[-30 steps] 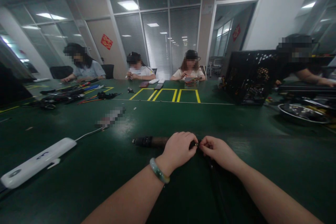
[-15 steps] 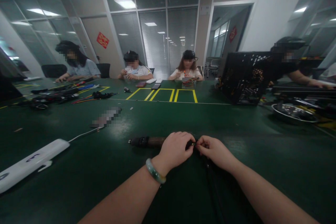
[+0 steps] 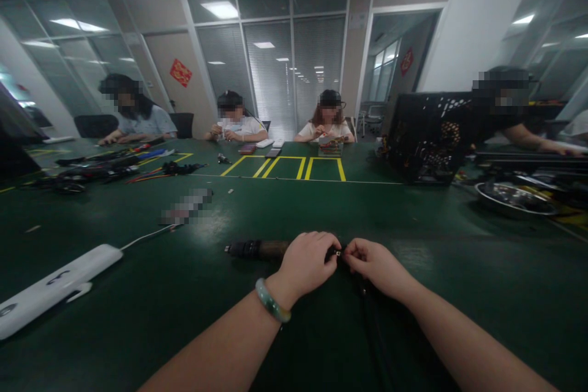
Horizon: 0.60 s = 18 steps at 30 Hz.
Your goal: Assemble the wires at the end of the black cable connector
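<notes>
My left hand (image 3: 307, 263), with a green bangle on the wrist, is closed round the near end of a dark cylindrical tool (image 3: 257, 250) that lies on the green table (image 3: 138, 294). Right beside it, my right hand (image 3: 374, 264) pinches a small metal part at the tool's end; the two hands' fingertips nearly touch. A black cable (image 3: 373, 324) runs from that spot toward me between my forearms. The part in the pinch is too small to name.
A white power strip (image 3: 50, 286) with its cord lies at the left. A black perforated crate (image 3: 429, 135) and a metal bowl (image 3: 514, 197) stand at the right by a seated person. Three other people sit across the table, past yellow tape squares (image 3: 287, 166) and cable bundles (image 3: 110, 166).
Both hands hold the same grip on the tool. Only the view has drifted slightly.
</notes>
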Tool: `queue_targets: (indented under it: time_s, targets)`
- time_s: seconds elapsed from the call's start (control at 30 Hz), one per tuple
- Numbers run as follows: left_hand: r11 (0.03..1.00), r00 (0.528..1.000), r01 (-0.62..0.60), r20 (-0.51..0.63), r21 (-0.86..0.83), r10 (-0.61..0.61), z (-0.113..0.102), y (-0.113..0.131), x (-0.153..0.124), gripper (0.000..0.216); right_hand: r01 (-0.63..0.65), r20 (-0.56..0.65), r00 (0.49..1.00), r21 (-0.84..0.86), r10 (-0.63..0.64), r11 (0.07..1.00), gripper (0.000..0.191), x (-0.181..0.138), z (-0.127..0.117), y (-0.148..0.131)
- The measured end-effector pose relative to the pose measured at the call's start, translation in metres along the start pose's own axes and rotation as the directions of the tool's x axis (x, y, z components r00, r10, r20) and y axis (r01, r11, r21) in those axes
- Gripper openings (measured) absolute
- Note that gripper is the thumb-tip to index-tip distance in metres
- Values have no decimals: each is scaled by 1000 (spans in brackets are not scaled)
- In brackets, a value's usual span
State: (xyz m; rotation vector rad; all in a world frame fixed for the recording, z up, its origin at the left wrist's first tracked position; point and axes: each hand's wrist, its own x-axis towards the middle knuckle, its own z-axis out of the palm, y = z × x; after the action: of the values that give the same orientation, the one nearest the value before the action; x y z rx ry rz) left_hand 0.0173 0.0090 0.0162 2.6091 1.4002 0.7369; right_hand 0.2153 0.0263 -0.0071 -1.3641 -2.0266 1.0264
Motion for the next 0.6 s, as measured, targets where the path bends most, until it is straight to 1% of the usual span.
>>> queue_targets:
  time_s: [0.2,0.33,0.6]
  targets:
    - [1000,1000,-12,18,-14,13,0,-1,0,8,-3,7,1000,-2,3,1000,17,0,-1,1]
    - [1000,1000,-17,21,-3,17,-1,-1,0,9,-19,27,999,-2,19,1000,17,-1,-2,-3]
    - [999,999,-46,19,19,46,2,-4,1,11,3,5,1000,-1,-3,1000,16,0,-1,-3]
